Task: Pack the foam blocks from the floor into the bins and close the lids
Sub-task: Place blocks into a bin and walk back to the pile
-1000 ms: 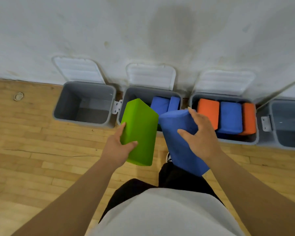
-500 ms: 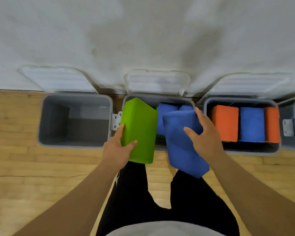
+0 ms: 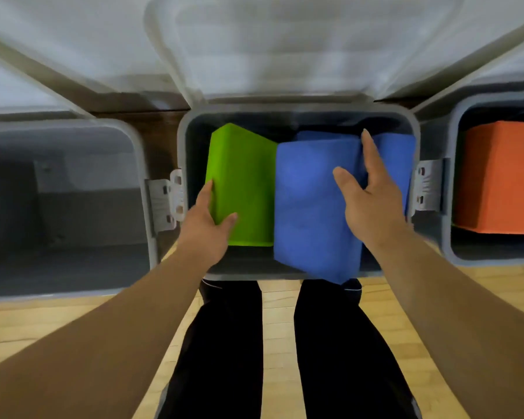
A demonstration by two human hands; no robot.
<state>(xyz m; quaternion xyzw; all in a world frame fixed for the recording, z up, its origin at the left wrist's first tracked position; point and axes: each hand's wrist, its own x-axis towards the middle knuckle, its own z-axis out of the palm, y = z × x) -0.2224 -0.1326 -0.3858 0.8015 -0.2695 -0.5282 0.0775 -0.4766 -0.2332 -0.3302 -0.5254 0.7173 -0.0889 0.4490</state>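
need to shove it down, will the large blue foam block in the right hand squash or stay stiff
Probably light for its size: the right hand alone grips the large blue foam block. Likely somewhat squashy: its face shows shallow dents. It may rub and catch against the green foam block beside it.

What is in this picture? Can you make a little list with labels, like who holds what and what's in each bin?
Left hand: grips the green block
Right hand: grips the blue block
Green block: inside the opening of the middle bin
Blue block: beside the green one, near corner sticking out over the bin's front rim
Also in middle bin: second blue block, behind the right hand
Middle lid: open, standing up
Left bin: no blocks seen
Right bin: orange block
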